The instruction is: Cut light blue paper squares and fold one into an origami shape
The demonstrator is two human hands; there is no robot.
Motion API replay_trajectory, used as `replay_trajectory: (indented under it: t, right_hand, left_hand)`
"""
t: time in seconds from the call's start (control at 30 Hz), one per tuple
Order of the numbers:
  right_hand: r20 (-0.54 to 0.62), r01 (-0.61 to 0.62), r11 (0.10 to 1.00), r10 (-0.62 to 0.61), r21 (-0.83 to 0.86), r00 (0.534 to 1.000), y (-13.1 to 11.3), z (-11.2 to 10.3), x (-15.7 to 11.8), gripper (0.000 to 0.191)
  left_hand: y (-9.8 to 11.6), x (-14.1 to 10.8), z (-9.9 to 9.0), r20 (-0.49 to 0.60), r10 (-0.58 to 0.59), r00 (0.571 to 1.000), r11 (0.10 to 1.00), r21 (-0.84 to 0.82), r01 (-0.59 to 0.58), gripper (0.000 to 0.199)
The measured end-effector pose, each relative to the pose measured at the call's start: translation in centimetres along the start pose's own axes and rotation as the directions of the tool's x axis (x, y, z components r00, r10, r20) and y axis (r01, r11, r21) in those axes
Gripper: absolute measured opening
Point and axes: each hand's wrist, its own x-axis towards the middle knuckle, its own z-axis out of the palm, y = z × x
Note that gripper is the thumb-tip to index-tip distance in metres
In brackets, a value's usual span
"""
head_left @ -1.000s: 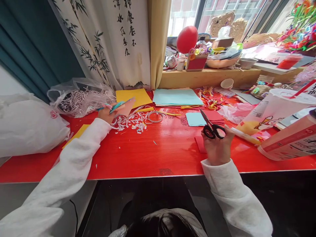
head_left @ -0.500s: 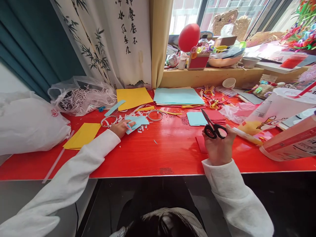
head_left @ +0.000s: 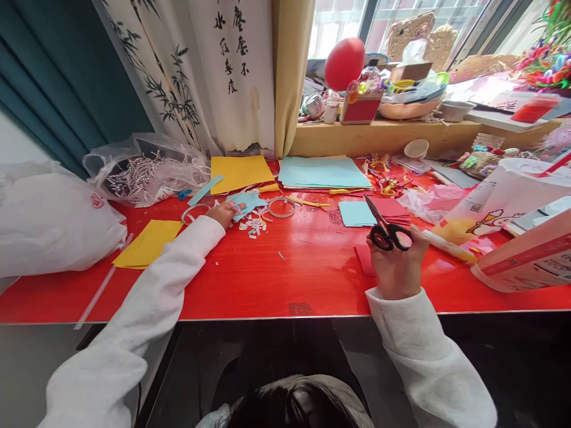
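Observation:
At the left-centre of the red table, my left hand (head_left: 224,214) is closed over a loose piece of light blue paper (head_left: 250,201); something small, pink and white shows at its fingertips. White paper scraps (head_left: 253,226) lie just in front of that paper. Two clear rings flank this spot, the right one (head_left: 281,207) in plain sight and the left one (head_left: 194,213) partly hidden by the hand. My right hand (head_left: 397,267) grips black-handled scissors (head_left: 384,229), blades pointing away and nearly together. Beside them lie small blue sheets (head_left: 357,214) and red sheets (head_left: 390,211).
Yellow paper (head_left: 149,244) lies near my left forearm, with a white plastic bag (head_left: 57,220) beyond. Larger yellow (head_left: 241,174) and blue sheets (head_left: 323,173) lie at the back. Two plastic cups, a tilted one (head_left: 530,249) and another (head_left: 495,196), crowd the right side.
My left hand has moved away from me and slightly right, pushing the blue paper back and uncovering more scraps. The scissors in my right hand have hardly moved.

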Motion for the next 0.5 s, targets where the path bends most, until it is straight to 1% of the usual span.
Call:
replay_trajectory:
  t: [0.1, 0.17, 0.23, 0.27, 0.33, 0.43, 0.5]
  right_hand:
    - [0.0, -0.002, 1.0, 0.002, 0.002, 1.0, -0.1, -0.1, 0.0, 0.031]
    - [-0.002, 0.0, 1.0, 0.0, 0.002, 1.0, -0.1, -0.1, 0.0, 0.03]
    - [-0.003, -0.003, 1.0, 0.003, 0.001, 1.0, -0.1, -0.2, 0.0, 0.03]
    - [-0.003, -0.006, 1.0, 0.006, 0.001, 1.0, -0.1, -0.2, 0.0, 0.031]
    - [-0.005, -0.009, 1.0, 0.009, 0.002, 1.0, -0.1, -0.2, 0.0, 0.031]
    - [-0.011, -0.011, 1.0, 0.011, 0.004, 1.0, -0.2, -0.1, 0.0, 0.032]
    - [-0.016, -0.016, 1.0, 0.016, 0.006, 1.0, -0.2, 0.0, 0.0, 0.031]
  left_hand:
    - [0.6, -0.5, -0.4, -0.004, 0.006, 1.0, 0.999, -0.033, -0.007, 0.05]
    - [0.9, -0.8, -0.8, -0.002, -0.021, 1.0, 0.997, -0.079, 0.021, 0.047]
    - [1.2, -1.0, -1.2, 0.023, -0.063, 0.998, 0.991, -0.119, 0.065, 0.056]
    - [1.2, -1.0, -1.3, 0.043, -0.063, 0.997, 0.989, -0.13, 0.068, 0.062]
    - [1.0, -1.0, -1.5, 0.069, -0.01, 0.998, 0.988, -0.154, 0.021, 0.072]
    - [0.4, -1.0, -1.5, 0.062, 0.114, 0.992, 0.971, -0.218, -0.098, 0.087]
    - [0.0, -1.3, -1.7, 0.059, 0.144, 0.988, 0.956, -0.266, -0.123, 0.098]
